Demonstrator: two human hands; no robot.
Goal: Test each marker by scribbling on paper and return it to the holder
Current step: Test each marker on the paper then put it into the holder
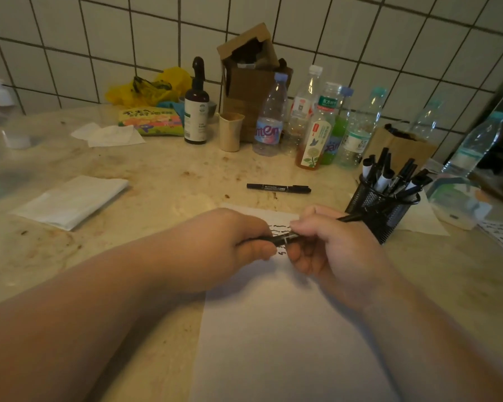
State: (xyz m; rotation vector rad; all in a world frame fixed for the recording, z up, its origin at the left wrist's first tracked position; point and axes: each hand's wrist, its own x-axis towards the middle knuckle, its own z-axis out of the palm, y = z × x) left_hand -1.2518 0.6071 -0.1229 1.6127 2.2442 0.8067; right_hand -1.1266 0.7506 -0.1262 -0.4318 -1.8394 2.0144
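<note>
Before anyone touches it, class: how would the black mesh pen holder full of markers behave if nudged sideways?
The mesh holder probably weighs little, being open wire. Its markers stand tall and lean outward, so it may tip rather than slide. On the smooth stone counter a low push might slide it.

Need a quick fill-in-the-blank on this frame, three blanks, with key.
1. Both the left hand and the right hand grip one black ____ above the white paper sheet.
2. The black mesh holder stands to the ____ of the paper.
3. A lone black marker lies flat on the beige marble ____, beyond the paper.

Missing words: marker; right; table
</note>
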